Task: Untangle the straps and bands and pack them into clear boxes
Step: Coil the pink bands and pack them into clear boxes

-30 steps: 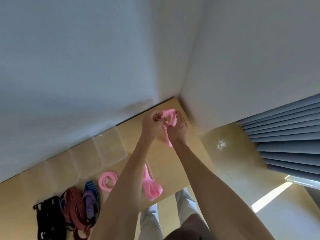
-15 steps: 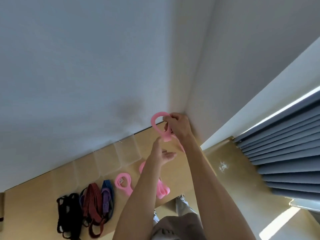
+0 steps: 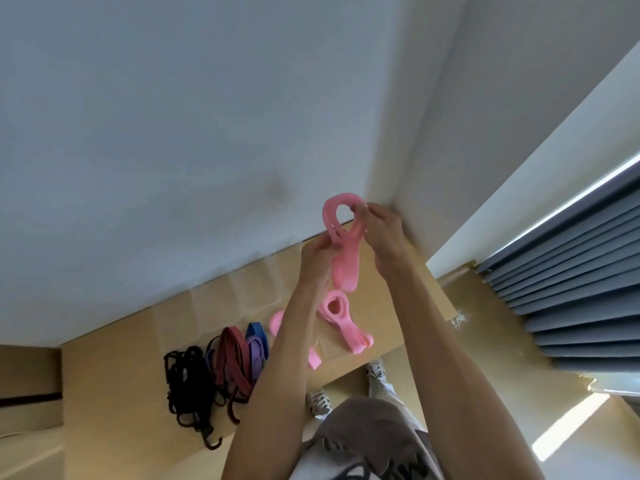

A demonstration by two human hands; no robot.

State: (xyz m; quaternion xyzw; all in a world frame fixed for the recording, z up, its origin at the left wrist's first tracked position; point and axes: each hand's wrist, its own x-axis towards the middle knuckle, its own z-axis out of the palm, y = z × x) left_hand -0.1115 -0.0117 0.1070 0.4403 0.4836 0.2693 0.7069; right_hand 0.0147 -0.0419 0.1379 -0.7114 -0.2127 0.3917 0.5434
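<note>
Pink band [image 3: 343,244]: centre of frame, held up off the table, probably so its loops hang free for untangling
Right hand [image 3: 379,233]: pinches the top loop
Left hand [image 3: 317,259]: pinches it lower down
Clear boxes [image 3: 221,296]: behind; seemingly unfilled
Other bands [image 3: 221,368]: lower left; waiting
</note>
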